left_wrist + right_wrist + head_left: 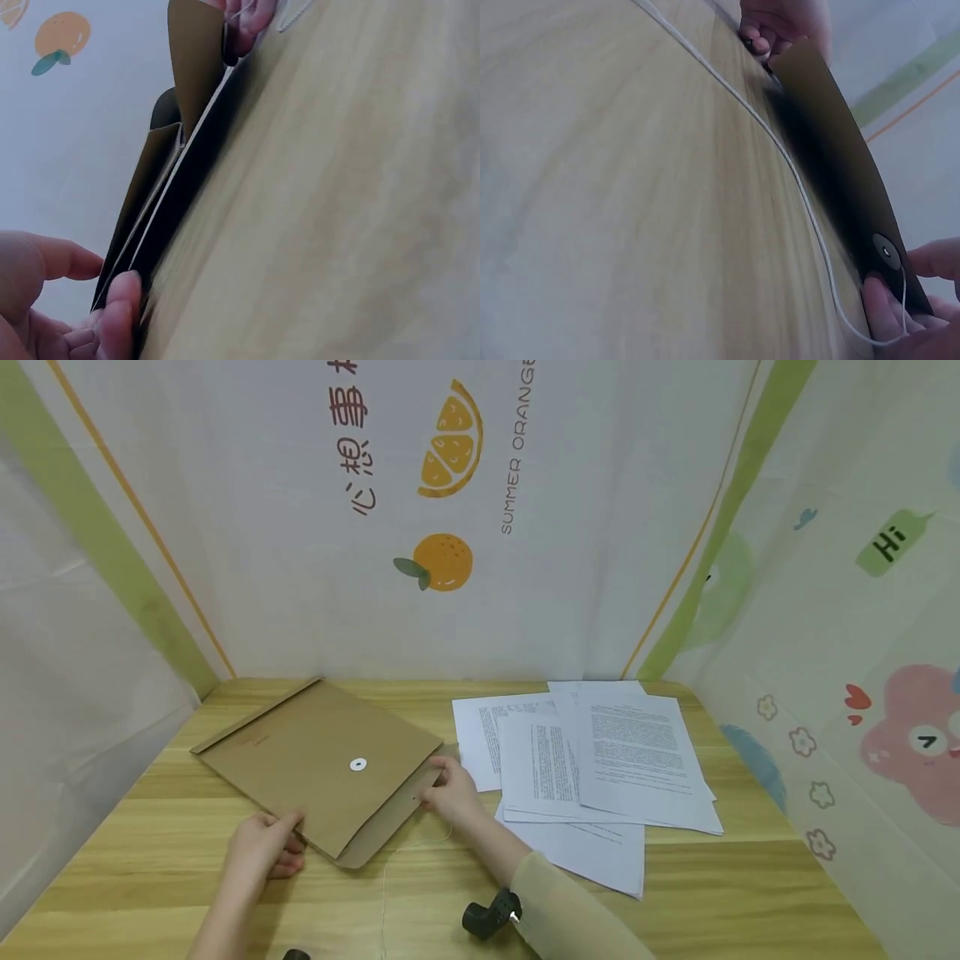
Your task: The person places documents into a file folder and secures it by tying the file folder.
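A brown kraft paper document envelope lies at an angle on the wooden table, with a white round button on its upper face. Its flap extends toward the near right. My left hand pinches the near left edge of the envelope between thumb and fingers. At the flap's right end, my right hand grips the flap's edge. In the right wrist view, a round disc sits on the flap next to the right fingers, and a white string trails from it across the table.
Several printed sheets overlap in a loose pile right of the envelope. A black wrist-worn device sits by the right sleeve. Patterned white cloth hangs behind the wooden table and along its sides.
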